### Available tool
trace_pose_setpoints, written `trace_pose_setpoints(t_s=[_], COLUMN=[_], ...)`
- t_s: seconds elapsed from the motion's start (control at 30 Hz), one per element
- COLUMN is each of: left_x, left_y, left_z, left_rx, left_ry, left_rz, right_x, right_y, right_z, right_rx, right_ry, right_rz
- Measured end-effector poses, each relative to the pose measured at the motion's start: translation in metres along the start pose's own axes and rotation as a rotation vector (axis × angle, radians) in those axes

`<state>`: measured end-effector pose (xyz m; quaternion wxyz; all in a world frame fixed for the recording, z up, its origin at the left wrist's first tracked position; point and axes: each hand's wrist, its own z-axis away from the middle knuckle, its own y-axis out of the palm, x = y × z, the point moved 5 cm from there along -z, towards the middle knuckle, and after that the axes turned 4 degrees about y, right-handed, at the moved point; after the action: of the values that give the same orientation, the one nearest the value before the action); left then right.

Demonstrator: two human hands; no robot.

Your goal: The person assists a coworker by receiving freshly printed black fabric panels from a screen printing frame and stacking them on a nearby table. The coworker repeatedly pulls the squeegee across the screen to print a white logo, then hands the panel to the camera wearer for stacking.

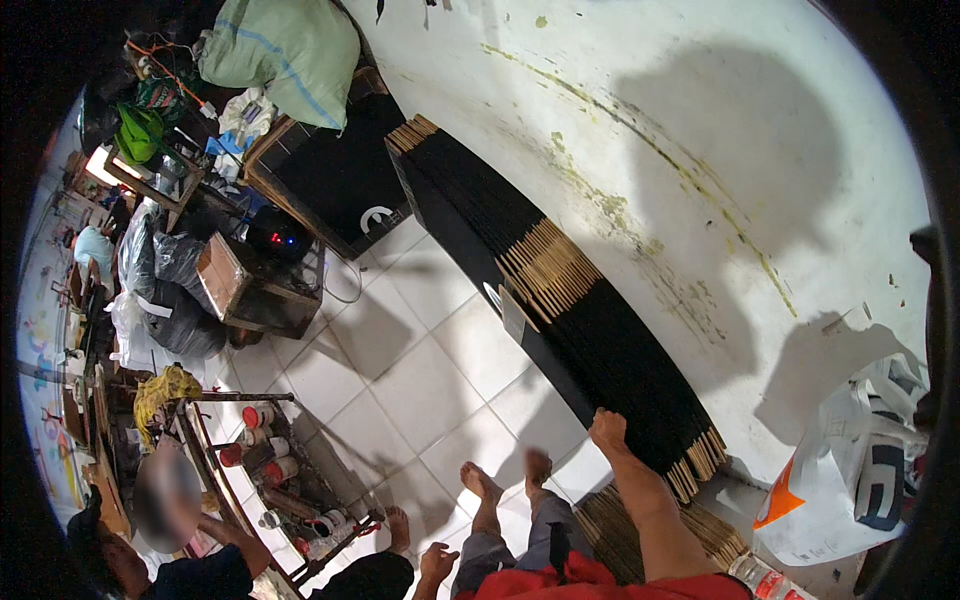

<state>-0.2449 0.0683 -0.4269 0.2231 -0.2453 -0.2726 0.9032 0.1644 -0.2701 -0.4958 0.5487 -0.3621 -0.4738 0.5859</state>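
Observation:
A long row of thin black boards (450, 180) with tan edge sections stands on edge against the white wall. At the row's near end, my right hand (607, 430) is closed on the top edge of the front black board (560, 375). Its fingertips are partly hidden behind the knuckles. My left hand (437, 562) hangs low beside my left leg, away from the boards, its fingers loosely bent and nothing seen in them. A small light-coloured plate (512, 315) sticks out from the front board's face about halfway along.
More tan-edged boards (610, 525) lie by my right leg. A white plastic bag (820, 490) stands at right. Another person (230, 565) sits at left beside a metal rack (285, 480) holding red-and-white cans. Beyond are a wooden box (265, 290) and a pale green sack (280, 55).

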Motion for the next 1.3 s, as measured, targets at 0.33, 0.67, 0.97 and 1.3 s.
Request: trace_pose_setpoints(t_s=[0.33,0.67,0.97,1.3], left_x=[-0.032,-0.015,-0.003,-0.01], left_y=[-0.023,-0.004,-0.005,-0.092], left_z=[0.001,0.014,-0.023,-0.098], left_rx=[-0.049,-0.005,-0.13,-0.114], left_ry=[-0.093,-0.12,0.005,0.085], left_rz=[0.062,-0.015,0.109,-0.095], right_x=[-0.009,-0.01,-0.005,-0.006], right_y=[-0.002,-0.017,-0.031,-0.021], right_z=[-0.007,-0.01,-0.016,-0.022], right_rx=[0.011,-0.019,-0.031,0.006], right_ry=[0.058,0.032,-0.028,0.046], right_rz=[-0.006,0.056,0.066,0.065])
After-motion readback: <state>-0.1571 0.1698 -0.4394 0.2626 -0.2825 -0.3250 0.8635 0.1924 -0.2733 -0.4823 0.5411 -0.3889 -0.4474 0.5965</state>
